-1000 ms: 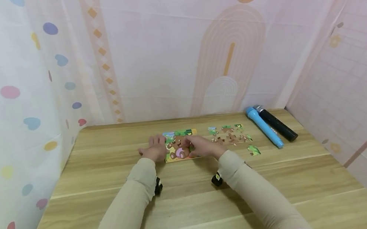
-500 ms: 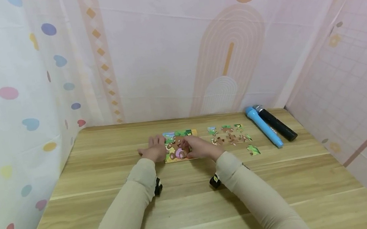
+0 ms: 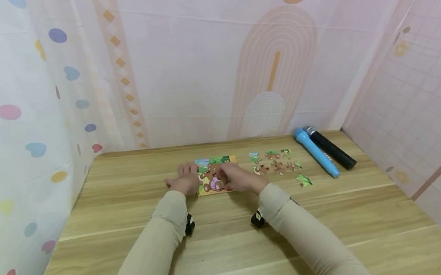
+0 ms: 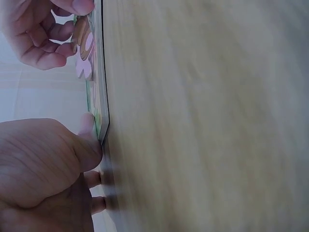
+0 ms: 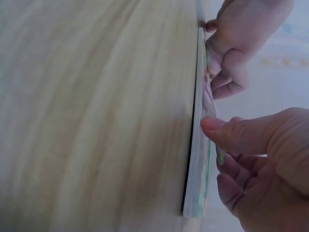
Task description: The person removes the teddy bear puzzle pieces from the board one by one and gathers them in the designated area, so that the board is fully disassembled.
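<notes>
A bear jigsaw puzzle board (image 3: 209, 191) lies flat on the wooden table in the head view, the bear's picture partly filled in. My left hand (image 3: 185, 182) rests at its left edge with fingers extended; in the left wrist view, the thumb (image 4: 88, 145) touches the board's corner. Over the board's right half, my right hand (image 3: 242, 178) pinches a puzzle piece (image 5: 220, 155) between thumb and fingers. From the left wrist view, a brown and pink piece (image 4: 84, 65) stands tilted above the board by the right fingers. The right hand hides part of the board in the head view.
Several loose puzzle pieces (image 3: 277, 166) lie right of the board, with a green piece (image 3: 303, 180) nearer the front. Farther right lie a blue microphone (image 3: 319, 154) and a black microphone (image 3: 332, 149). A patterned curtain (image 3: 181, 70) stands behind the table (image 3: 216, 254).
My right hand has shifted slightly left over the board, still holding the puzzle piece. The left hand stays at the board's left edge, and the loose pieces have not moved.
</notes>
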